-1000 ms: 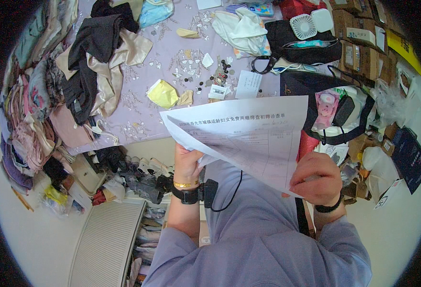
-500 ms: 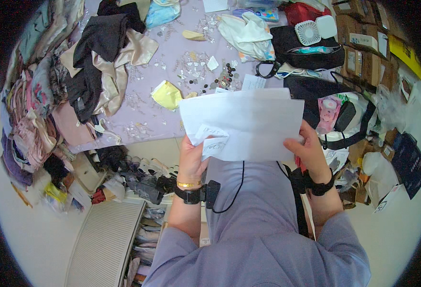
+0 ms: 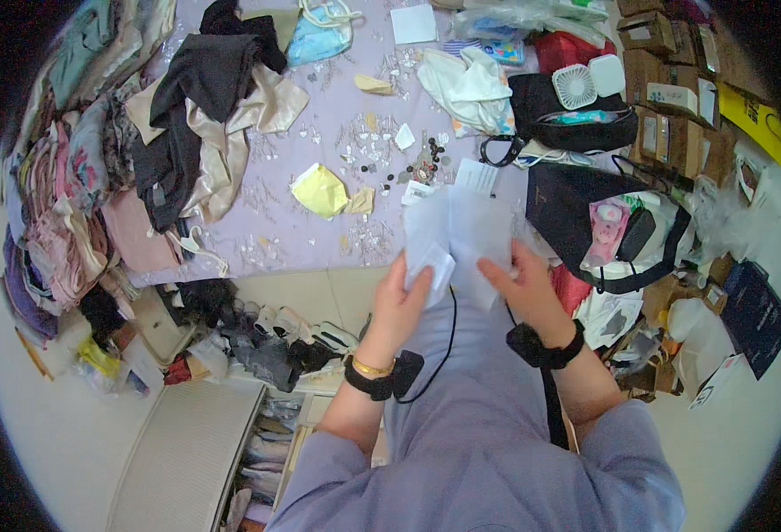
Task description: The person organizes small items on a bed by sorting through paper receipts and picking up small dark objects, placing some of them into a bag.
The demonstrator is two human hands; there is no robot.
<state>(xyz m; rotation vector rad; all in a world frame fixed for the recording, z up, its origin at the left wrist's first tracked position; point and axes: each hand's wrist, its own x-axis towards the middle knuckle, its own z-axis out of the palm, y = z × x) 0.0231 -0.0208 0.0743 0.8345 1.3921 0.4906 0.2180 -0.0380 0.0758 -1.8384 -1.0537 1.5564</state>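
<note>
Beyond your grip on the folded white paper [image 3: 461, 235] stretches the lilac bed [image 3: 266, 239]. Just past the paper lie small dark buttons [image 3: 426, 160] and a yellow cloth [image 3: 319, 189]. Farther off to your left sprawl black and cream garments [image 3: 204, 115]; ahead, a white garment [image 3: 466, 84] and a white card [image 3: 413, 24].

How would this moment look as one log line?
left hand: holds folded white paper | right hand: pressing paper | behind: lilac bedspread
</note>
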